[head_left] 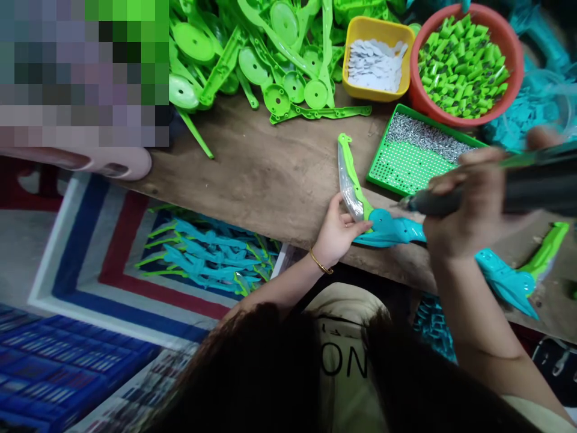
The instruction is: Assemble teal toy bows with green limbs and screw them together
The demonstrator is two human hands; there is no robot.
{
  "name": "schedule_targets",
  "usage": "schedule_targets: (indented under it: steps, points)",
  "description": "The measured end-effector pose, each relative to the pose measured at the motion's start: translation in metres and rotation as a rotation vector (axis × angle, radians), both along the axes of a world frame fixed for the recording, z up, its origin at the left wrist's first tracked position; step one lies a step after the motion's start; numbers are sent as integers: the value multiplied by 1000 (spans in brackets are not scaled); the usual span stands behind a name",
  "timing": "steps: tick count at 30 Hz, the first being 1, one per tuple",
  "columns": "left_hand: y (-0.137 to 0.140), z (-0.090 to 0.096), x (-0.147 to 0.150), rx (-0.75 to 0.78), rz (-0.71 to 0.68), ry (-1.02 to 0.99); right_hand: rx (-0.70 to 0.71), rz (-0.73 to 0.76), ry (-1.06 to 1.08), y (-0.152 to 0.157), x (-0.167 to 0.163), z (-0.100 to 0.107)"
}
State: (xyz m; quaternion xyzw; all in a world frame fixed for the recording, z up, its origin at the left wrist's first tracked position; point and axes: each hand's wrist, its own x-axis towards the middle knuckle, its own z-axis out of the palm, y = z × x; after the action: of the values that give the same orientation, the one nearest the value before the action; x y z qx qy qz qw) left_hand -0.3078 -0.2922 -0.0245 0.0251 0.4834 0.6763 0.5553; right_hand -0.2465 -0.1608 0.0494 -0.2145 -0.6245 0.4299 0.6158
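My left hand (337, 231) is closed on a long plastic piece (390, 227) at the table's front edge. The piece has a turquoise body and a lime green arm with a clear, shiny strip along it. In my right hand (473, 210), blurred by motion, is a dark electric screwdriver (536, 187). Its tip points left, just above the turquoise body near a screw hole; whether they touch I cannot tell. Beyond my right wrist lies another turquoise and green section (507, 276); my forearm hides whether it joins the held piece.
Behind the hands stand a green perforated tray (408, 163) of screws, a yellow tub (378, 91) of white pieces and a red basin (516, 66) of green parts. Green mouldings (288, 66) pile up at the back. A striped box (112, 264) below left holds turquoise-and-green pieces.
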Motion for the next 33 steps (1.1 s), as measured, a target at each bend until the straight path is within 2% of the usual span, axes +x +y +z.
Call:
schedule_targets:
  steps: [3,5,9,11,13,16,19,22,25,28,33]
  points:
    - [0,-2,-1,1,-8,18,15,-208,125,35,-22,-13]
    - [0,-2,-2,3,-17,20,-5,-220,148,54,-33,-30]
    - [0,0,-3,1,-21,9,23,-78,139,71,-35,-63]
    - [0,0,-2,1,-15,4,-1,56,84,72,-29,-72]
    - [0,0,-2,0,-16,6,-25,87,29,69,-25,-74]
    - [-1,0,-2,-3,-24,12,9,-65,26,63,-29,-64]
    - [0,0,-3,-7,-23,2,103,-160,92,52,-33,-38]
    - [0,1,-5,-8,-23,-6,97,-122,117,31,-23,-6]
    - [0,1,-5,13,-25,-8,1,24,90,-2,-3,15]
    - [-1,0,-4,56,-26,-8,-49,183,26,-32,12,16]
    - [-2,-2,-3,83,-27,8,-24,234,-33,-49,14,1]
